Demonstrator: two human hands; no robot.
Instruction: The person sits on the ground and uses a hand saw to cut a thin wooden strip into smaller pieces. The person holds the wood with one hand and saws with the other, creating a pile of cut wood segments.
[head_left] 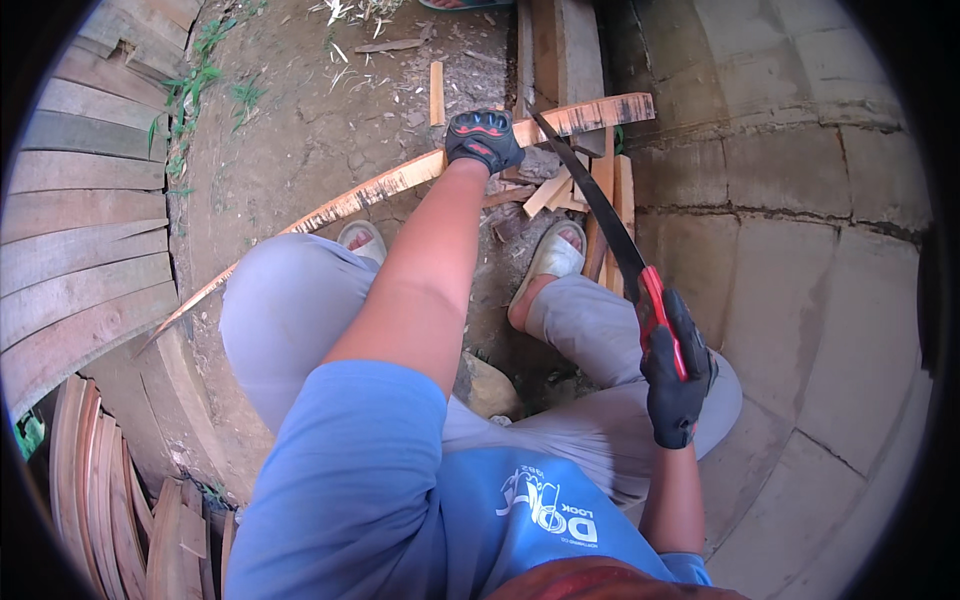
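1. Main thing here is a long, narrow wooden strip [375, 190], running from low on the left, past the left knee, up to the top right. Its right end has dark streaks and crosses over a timber beam [580, 55].
2. The left hand [484, 140] is clamped around the strip, gloved in black with little red marks on the back, too small for me to make out.
3. The hand saw [608, 215] has a dark curved blade and red handle. The blade's tip end lies across the strip, to the right of that glove. Can't tell how deep the teeth sit.
4. The right hand [675, 370], also black-gloved, is wrapped around the saw's handle near the right knee.
5. For label spotters: the blue T-shirt [450, 510] has white printed lettering on the chest, mixing chunky block letters with a script bit, upside down from up here.
6. Between the feet and the beam: wood offcuts [548, 190]. A stone [487, 388] sits between the legs.
7. Further out: boards [90, 200] and stacked planks [100, 490] on the left, concrete blocks [760, 270] on the right.
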